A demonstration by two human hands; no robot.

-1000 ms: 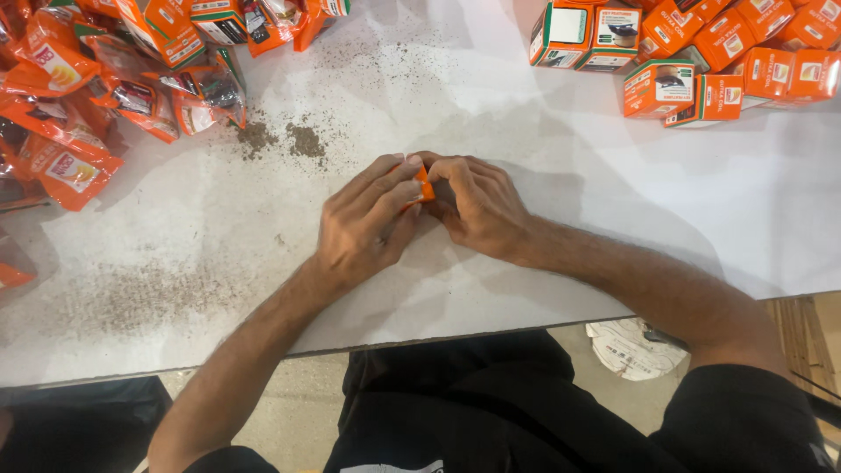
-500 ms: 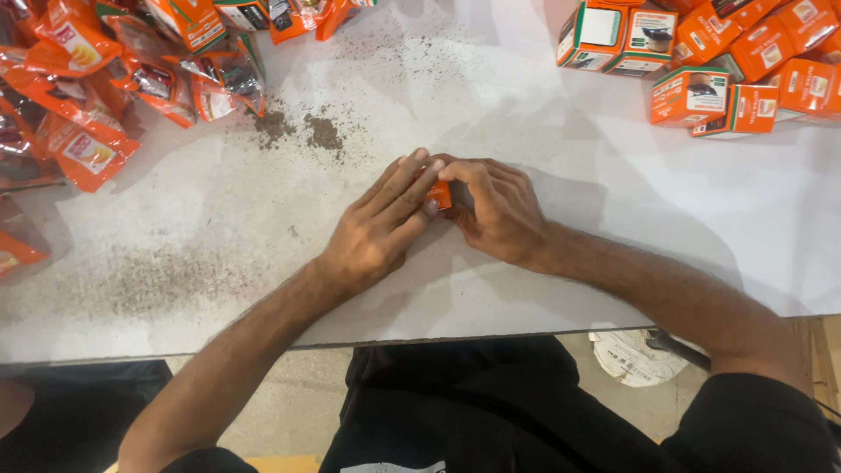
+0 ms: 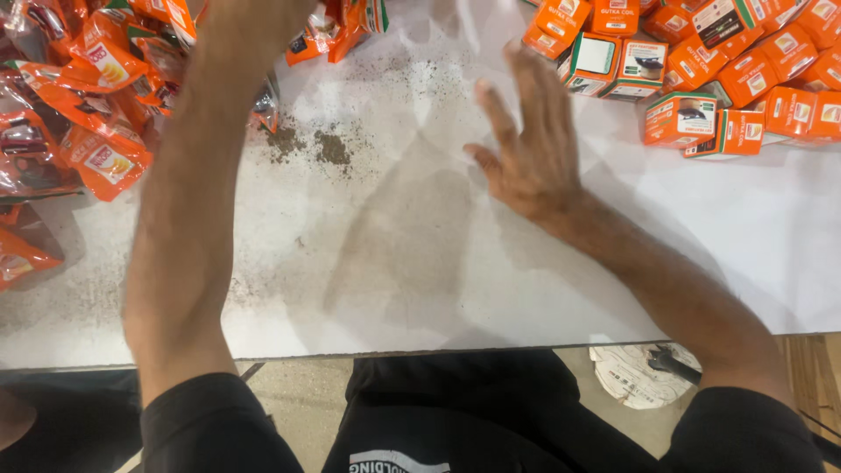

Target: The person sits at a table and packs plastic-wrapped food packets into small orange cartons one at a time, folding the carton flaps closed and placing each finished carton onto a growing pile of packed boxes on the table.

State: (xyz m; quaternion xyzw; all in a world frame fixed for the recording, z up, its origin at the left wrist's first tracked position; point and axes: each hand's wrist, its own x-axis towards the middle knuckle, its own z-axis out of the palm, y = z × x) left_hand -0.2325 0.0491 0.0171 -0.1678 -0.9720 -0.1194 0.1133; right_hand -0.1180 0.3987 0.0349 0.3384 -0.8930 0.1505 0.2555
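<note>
White table [image 3: 394, 263] fills most of the view, and I'm looking straight down on it. The heap of orange foil pouches [image 3: 96, 114] is at far left, and the stack of small orange boxes [image 3: 718, 79] is at far right.

Big change from 0.5 s back: the 2 hands were pressed together mid-table around 1 small orange piece, and now they've split wide apart. That piece isn't between them any more. I can't see it anywhere on the bare table, so I can't tell where it went.

The left hand [image 3: 254, 17] has gone up and away to the top edge, over the near side of the pouch heap. Only the wrist and the back of the hand show, because the frame cuts off the fingers, so I can't tell whether it's gripping a pouch or is empty. The forearm runs almost vertically up the left third.

The right hand [image 3: 530, 153] is flat and spread, palm down with the fingers fanned, and it holds nothing. It sits just beside the nearest boxes without touching them — I can't say whether it hovers or rests on the table.

Smallest thing: the patch of dark crumbs [image 3: 307, 144] lies between the 2 arms, near the pouches.
</note>
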